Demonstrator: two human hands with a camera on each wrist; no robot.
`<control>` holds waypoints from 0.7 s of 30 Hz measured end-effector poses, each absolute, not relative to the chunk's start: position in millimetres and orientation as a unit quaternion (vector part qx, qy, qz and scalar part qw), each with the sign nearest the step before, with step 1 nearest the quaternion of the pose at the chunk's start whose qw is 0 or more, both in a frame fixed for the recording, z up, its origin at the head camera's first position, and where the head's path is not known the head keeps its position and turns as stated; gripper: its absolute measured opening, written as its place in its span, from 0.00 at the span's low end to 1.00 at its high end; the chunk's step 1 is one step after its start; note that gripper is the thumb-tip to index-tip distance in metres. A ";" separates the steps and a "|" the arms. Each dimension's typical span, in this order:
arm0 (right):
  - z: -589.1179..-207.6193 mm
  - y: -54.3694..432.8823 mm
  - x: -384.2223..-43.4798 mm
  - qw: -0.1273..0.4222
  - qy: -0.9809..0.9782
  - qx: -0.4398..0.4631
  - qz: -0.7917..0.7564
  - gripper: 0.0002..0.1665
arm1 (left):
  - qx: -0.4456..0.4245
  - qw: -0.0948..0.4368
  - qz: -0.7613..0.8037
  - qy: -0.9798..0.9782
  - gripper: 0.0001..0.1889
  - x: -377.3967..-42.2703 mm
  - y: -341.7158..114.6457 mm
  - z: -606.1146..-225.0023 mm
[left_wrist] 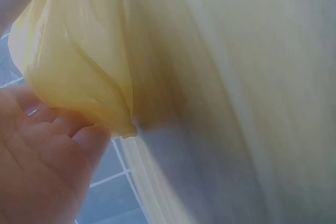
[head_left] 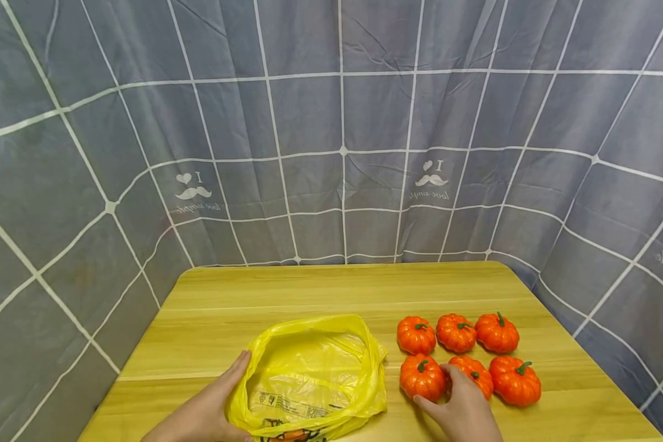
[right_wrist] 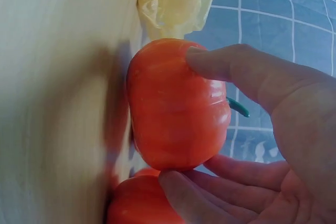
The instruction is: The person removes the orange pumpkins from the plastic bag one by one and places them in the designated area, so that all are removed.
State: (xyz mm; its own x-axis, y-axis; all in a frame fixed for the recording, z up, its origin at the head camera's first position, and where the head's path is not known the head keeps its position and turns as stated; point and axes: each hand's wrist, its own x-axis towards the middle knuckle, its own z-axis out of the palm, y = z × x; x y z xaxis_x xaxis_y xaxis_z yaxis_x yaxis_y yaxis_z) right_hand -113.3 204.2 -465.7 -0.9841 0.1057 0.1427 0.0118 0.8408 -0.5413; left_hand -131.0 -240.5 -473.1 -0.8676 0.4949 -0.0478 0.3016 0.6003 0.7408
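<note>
A yellow plastic bag (head_left: pixel 371 383) stands on the table with its mouth spread upward; printing shows on it. My left hand (head_left: pixel 212 406) holds the bag's left side, thumb and fingers apart around it; the left wrist view shows the fingers (left_wrist: pixel 86 140) curled against the plastic. Right of the bag, my right hand (head_left: pixel 465 410) grips a small orange pumpkin (head_left: pixel 422 377) with a green stem, thumb on one side and fingers on the other. In the right wrist view this pumpkin (right_wrist: pixel 176 106) appears close to the tabletop, with another pumpkin (right_wrist: pixel 142 203) beside it.
The back row has three more pumpkins (head_left: pixel 416 336) (head_left: pixel 455 333) (head_left: pixel 497 333). In the front row, one pumpkin (head_left: pixel 472 374) is partly covered by my right hand and another (head_left: pixel 515 382) lies at the right. A grey checked curtain (head_left: pixel 309 184) surrounds the wooden table (head_left: pixel 221 301).
</note>
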 end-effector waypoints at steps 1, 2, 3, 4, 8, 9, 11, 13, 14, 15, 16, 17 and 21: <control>-466.2 204.1 -113.4 0.083 -0.956 -0.029 0.280 0.53 | 0.225 0.126 0.385 0.886 0.74 -131.2 -240.2 -472.8; -466.6 203.9 -113.7 0.080 -0.956 -0.029 0.279 0.53 | 0.225 0.126 0.384 0.887 0.74 -131.4 -239.8 -472.7; -466.9 203.7 -113.9 0.078 -0.957 -0.028 0.278 0.53 | 0.225 0.127 0.383 0.887 0.74 -131.5 -239.7 -472.8; -467.3 203.6 -114.2 0.076 -0.958 -0.027 0.276 0.53 | 0.226 0.128 0.383 0.887 0.74 -131.7 -239.7 -473.1; -467.2 202.7 -115.3 0.070 -0.962 -0.020 0.262 0.54 | 0.225 0.129 0.387 0.885 0.74 -132.0 -240.1 -473.8; -467.2 202.7 -115.2 0.071 -0.963 -0.020 0.258 0.55 | 0.226 0.129 0.388 0.884 0.74 -131.8 -240.2 -473.9; -466.8 202.8 -114.6 0.073 -0.965 -0.020 0.252 0.55 | 0.228 0.128 0.388 0.884 0.74 -131.7 -240.1 -474.1; -466.0 203.2 -113.6 0.076 -0.965 -0.020 0.250 0.55 | 0.229 0.128 0.390 0.883 0.74 -131.1 -239.9 -474.2; -465.6 203.3 -113.1 0.078 -0.965 -0.020 0.249 0.55 | 0.229 0.128 0.389 0.883 0.74 -131.1 -239.7 -474.2; -465.1 203.4 -112.5 0.079 -0.965 -0.019 0.248 0.54 | 0.230 0.127 0.388 0.884 0.74 -131.1 -239.5 -474.2; -464.6 203.4 -111.9 0.081 -0.965 -0.018 0.248 0.54 | 0.229 0.127 0.388 0.884 0.74 -131.2 -239.4 -474.2; -464.0 203.3 -111.4 0.082 -0.965 -0.018 0.248 0.54 | 0.229 0.127 0.388 0.884 0.74 -131.2 -239.2 -474.0; -461.8 202.3 -109.7 0.085 -0.964 -0.025 0.250 0.55 | 0.226 0.125 0.386 0.886 0.75 -131.2 -238.9 -474.2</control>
State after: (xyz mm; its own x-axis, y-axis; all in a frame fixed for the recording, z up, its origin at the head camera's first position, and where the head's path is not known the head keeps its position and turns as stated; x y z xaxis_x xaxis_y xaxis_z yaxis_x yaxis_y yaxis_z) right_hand -109.7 202.3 -461.8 -0.9844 0.0915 0.1506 0.0067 0.8735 -0.4868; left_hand -131.2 -238.9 -474.2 -0.8666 0.4969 -0.0465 0.3046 0.6004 0.7394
